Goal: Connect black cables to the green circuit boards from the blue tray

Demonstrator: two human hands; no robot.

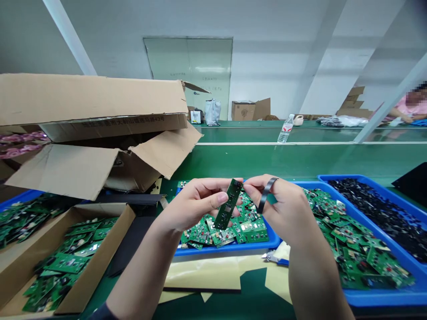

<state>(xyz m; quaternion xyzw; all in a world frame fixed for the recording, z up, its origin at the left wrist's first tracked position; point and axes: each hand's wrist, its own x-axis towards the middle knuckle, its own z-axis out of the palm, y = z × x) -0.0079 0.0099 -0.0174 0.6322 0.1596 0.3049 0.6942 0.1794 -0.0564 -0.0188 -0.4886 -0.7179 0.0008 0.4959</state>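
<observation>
My left hand holds a narrow green circuit board between thumb and fingers, tilted with its upper end to the right. My right hand is closed in a pinch at the board's upper end. What its fingertips grip there is too small to make out. A black curved band lies across the fingers of that hand. Under both hands sits a blue tray of loose circuit boards.
Side cutters lie on yellowish sheet material in front. At right stand blue trays with boards and small black parts. At left are a carton of boards and larger cardboard boxes. A bottle stands behind; a person is far right.
</observation>
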